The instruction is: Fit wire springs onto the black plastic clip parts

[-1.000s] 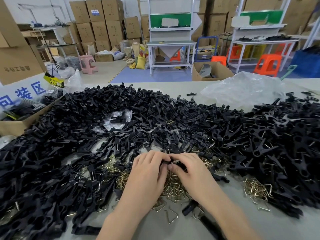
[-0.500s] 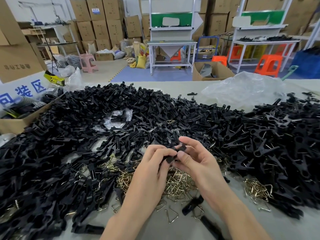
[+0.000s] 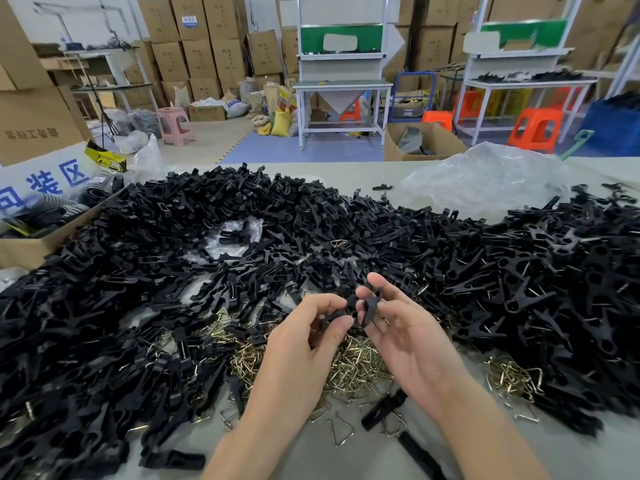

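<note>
Black clip parts (image 3: 371,305), 2 of them, are held above the wire springs (image 3: 353,365) on the table (image 3: 329,462); my left hand (image 3: 304,336) pinches 1, right hand (image 3: 410,337) pinches the other, ends facing, probably to mate them.

Cardboard boxes (image 3: 199,50) were stacked at the back; white workbenches (image 3: 343,84), orange stools (image 3: 536,123) and a pink stool (image 3: 173,116) stood on the floor (image 3: 221,133).

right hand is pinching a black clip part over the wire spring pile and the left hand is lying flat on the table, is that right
Not quite. The left hand is not flat on the table: it is raised and pinches a second clip part. The right hand does pinch a black clip part over the wire spring pile. The head view shows this.
</note>
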